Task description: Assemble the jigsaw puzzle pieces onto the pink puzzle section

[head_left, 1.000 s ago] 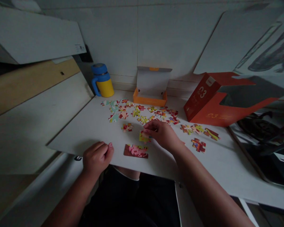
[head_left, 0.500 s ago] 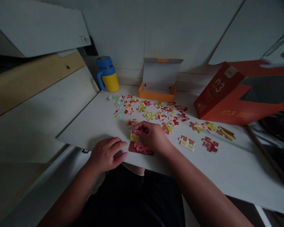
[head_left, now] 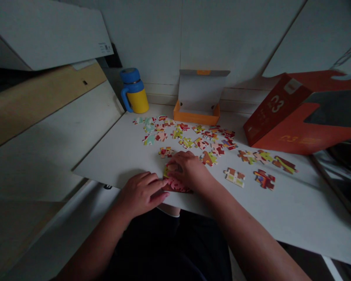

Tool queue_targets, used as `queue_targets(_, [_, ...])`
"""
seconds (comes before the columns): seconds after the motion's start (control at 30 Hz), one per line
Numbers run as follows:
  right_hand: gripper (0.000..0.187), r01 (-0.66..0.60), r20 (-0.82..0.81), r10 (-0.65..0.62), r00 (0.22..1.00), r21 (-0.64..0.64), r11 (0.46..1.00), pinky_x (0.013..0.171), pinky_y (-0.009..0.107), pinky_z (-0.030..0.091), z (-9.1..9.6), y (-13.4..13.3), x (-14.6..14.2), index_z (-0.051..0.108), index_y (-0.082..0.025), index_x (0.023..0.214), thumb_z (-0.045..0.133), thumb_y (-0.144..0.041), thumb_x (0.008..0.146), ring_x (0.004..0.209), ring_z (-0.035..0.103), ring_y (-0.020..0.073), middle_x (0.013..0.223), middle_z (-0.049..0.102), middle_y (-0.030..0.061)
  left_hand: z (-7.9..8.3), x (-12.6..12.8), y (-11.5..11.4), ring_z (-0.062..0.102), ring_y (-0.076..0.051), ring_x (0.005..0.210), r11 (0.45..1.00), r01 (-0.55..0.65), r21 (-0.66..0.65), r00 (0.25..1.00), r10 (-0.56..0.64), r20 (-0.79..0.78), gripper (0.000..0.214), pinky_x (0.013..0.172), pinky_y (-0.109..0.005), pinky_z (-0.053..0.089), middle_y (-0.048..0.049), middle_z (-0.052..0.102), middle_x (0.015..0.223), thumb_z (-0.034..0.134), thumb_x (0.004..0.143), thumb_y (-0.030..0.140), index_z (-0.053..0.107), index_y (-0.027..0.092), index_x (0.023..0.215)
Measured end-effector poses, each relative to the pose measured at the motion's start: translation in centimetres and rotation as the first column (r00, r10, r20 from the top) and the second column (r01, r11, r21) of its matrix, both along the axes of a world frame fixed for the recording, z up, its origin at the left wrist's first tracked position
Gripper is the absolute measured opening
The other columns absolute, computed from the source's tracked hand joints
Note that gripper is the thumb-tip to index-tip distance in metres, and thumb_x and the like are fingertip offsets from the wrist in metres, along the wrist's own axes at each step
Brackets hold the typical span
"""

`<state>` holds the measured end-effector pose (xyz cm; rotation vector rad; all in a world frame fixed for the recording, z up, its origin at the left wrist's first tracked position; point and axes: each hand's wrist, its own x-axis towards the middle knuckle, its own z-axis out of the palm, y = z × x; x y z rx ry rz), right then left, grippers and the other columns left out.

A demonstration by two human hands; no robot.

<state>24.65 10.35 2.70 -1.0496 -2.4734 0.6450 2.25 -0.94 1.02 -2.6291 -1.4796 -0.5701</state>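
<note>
Crowding the back of the white worktop (head_left: 105,154) are a blue-and-yellow mug (head_left: 138,100) on the left, an orange box (head_left: 196,116) with its lid up in the middle, and a big red box (head_left: 276,130) with pale lettering off to the right. Loose pieces (head_left: 187,143) are scattered in front of all that, with a stray piece (head_left: 164,152) just beyond the right fingers and a yellow-green piece (head_left: 210,158) right beside the knuckles (so it's kinda tight there). A red piece (head_left: 264,179) lies further right, well clear of the hands.

The pink-and-brown puzzle bit (head_left: 178,186) sits flat near the front edge, between both hands. Right hand (head_left: 190,168) is palm down, fingers bent over the upper part and hiding a good chunk; can't tell if they're pinching anything or just pressing. Left hand (head_left: 144,193) is loosely spread, index fingertip at the left edge, thumb apart from it near the lower corner. Right forearm slants across the worktop.
</note>
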Motion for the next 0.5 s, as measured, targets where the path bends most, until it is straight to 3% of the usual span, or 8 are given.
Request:
queue_targets(0.13, [0.015, -0.017, 0.079, 0.015, 0.997, 0.023, 1.0, 0.099, 0.038, 0.05, 0.1, -0.2, -0.2, 0.077, -0.022, 0.107, 0.083, -0.025, 0.093, 0.111, 0.065, 0.026, 0.119, 0.074, 0.0081, 0.1, 0.2, 0.0, 0.069, -0.024, 0.091, 0.999, -0.047, -0.027, 0.999, 0.047, -0.003, 0.028, 0.081, -0.042, 0.056, -0.0038, 0.075, 0.099, 0.072, 0.099, 0.041, 0.074, 0.028, 0.124])
queue_targets(0.33, [0.038, 0.035, 0.136, -0.056, 0.989, 0.15, 0.988, 0.099, 0.043, 0.054, 1.4, -1.1, 1.2, 0.07, -0.021, 0.134, 0.078, -0.029, 0.098, 0.116, 0.068, 0.03, 0.143, 0.063, 0.016, 0.3, 0.4, 0.2, 0.071, -0.025, 0.094, 0.998, -0.051, -0.037, 0.999, 0.052, 0.009, 0.029, 0.084, -0.043, 0.057, -0.0036, 0.077, 0.104, 0.07, 0.099, 0.034, 0.072, 0.028, 0.127])
queue_targets(0.4, [0.032, 0.075, 0.119, -0.098, 0.988, 0.182, 0.98, 0.096, 0.043, 0.055, 2.1, -1.8, 2.9, 0.07, -0.021, 0.132, 0.072, -0.033, 0.102, 0.111, 0.071, 0.0297, 0.135, 0.067, 0.0154, 0.3, 0.4, 0.2, 0.072, -0.025, 0.092, 0.998, -0.059, -0.019, 0.998, 0.059, 0.023, 0.027, 0.084, -0.043, 0.058, -0.0036, 0.078, 0.103, 0.068, 0.099, 0.033, 0.073, 0.028, 0.125])
queue_targets(0.5, [0.022, 0.174, 0.111, -0.19, 0.975, 0.143, 0.974, 0.074, 0.035, 0.054, 2.3, -3.2, 6.7, 0.073, -0.025, 0.115, 0.06, -0.04, 0.108, 0.085, 0.074, 0.0243, 0.109, 0.076, 0.0089, -0.3, 0.4, 0.1, 0.072, -0.024, 0.086, 0.995, -0.071, 0.069, 0.997, 0.069, 0.028, 0.027, 0.078, -0.042, 0.058, -0.0048, 0.077, 0.097, 0.065, 0.099, 0.032, 0.073, 0.025, 0.123])
